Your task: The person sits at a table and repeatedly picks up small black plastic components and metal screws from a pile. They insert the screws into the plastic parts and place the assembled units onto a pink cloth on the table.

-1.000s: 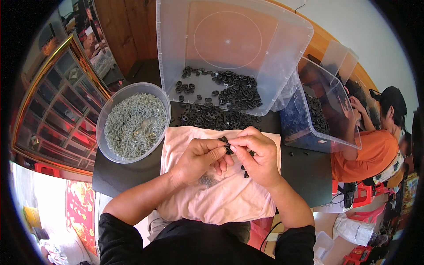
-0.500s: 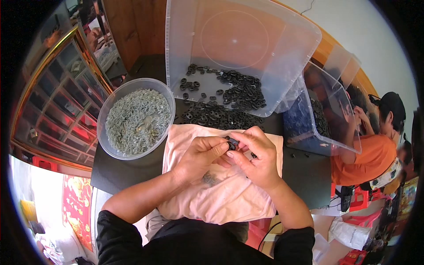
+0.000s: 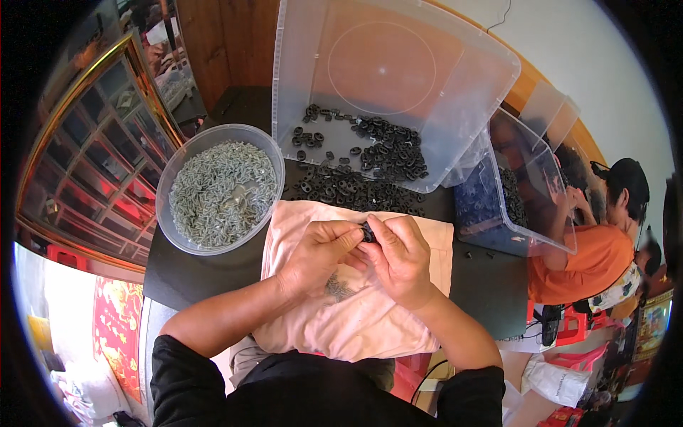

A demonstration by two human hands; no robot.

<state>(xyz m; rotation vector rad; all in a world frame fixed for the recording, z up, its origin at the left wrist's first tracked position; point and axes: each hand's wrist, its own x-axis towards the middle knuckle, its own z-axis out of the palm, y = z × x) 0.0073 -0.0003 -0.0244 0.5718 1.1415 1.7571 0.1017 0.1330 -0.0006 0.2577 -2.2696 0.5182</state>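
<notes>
Both hands meet above a pale pink cloth (image 3: pixel 299 327) spread at the table's near side. My left hand (image 3: pixel 315 257) pinches a small black plastic piece (image 3: pixel 368 232) between thumb and forefinger. From the other side, the thumb and fingers of my right hand (image 3: pixel 400 257) close on that same piece. Fingers cover most of it, so its full shape is hidden. A small heap of grey screw-like pieces (image 3: pixel 339 287) lies on the cloth below my hands. Just beyond the cloth's far edge, many loose black oval pieces (image 3: pixel 341 186) are spread on the table.
A round clear tub (image 3: pixel 166 203) of small grey screw-like pieces stands left. A large clear bin (image 3: pixel 484 89), tipped toward me, holds more black pieces. Right of it is another clear bin (image 3: pixel 491 231). A co-worker in an orange shirt (image 3: pixel 590 260) sits beyond it on the dark table's (image 3: pixel 491 285) right.
My right hand has turned and drawn in closer around the black piece, with its fingers now more together. My left hand keeps its pinch. The whole view has shifted slightly.
</notes>
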